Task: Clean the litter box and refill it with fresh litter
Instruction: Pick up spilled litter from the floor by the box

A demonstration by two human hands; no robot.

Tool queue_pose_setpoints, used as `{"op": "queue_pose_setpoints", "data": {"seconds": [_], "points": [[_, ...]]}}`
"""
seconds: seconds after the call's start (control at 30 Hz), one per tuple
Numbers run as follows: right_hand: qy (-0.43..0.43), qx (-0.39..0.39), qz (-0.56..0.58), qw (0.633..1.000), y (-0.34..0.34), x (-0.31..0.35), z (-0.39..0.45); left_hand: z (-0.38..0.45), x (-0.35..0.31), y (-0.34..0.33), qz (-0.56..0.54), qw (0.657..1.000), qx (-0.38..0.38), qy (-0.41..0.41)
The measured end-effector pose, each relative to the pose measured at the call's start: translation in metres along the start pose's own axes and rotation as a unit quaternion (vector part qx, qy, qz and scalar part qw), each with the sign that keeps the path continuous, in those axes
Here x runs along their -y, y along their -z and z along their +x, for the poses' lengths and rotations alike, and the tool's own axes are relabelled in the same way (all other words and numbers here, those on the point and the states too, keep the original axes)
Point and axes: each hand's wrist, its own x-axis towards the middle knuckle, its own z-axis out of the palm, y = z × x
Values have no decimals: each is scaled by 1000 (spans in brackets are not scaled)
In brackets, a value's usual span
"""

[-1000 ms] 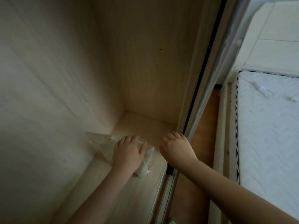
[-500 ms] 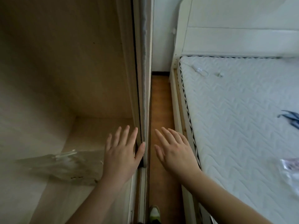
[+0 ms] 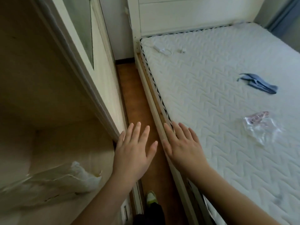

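Observation:
No litter box or litter shows in the head view. My left hand hovers flat with fingers spread, empty, over the narrow floor strip beside the wardrobe's door edge. My right hand is also flat and empty, fingers apart, over the bed frame's edge. A crumpled clear plastic bag lies on the wardrobe shelf, to the left of my left hand and apart from it.
A sliding wardrobe door stands on the left. A white quilted mattress fills the right side, with a blue cloth and a clear plastic wrapper on it. Brown floor runs between. My shoe shows below.
My left hand let go of the plastic bag and drew out of the wardrobe. Both hands opened flat and my view swung right toward the bed.

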Motion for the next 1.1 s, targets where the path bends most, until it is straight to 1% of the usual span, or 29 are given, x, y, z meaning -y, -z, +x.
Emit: {"op": "queue_pose_setpoints", "data": {"seconds": [0.2, 0.43, 0.6, 0.73, 0.87, 1.0, 1.1], "points": [[-81, 30, 25, 996, 3, -46, -33, 17, -52, -12, 5, 997, 32, -75], [-155, 18, 54, 986, 14, -114, -94, 17, -141, -22, -5, 981, 40, -188], [-242, 11, 83, 967, 18, -173, -152, 10, -213, -33, 20, 968, 69, -239], [-309, 3, 103, 945, 18, -225, -214, 1, -279, -38, 40, 952, 81, -294], [-364, -16, 102, 926, 21, -271, -278, -14, -352, -38, 48, 926, 70, -367], [-403, -24, 96, 910, 19, -301, -332, -32, -408, -43, 45, 906, 54, -417], [-423, -30, 106, 899, 16, -318, -362, -48, -441, -53, 37, 891, 67, -448]]}}
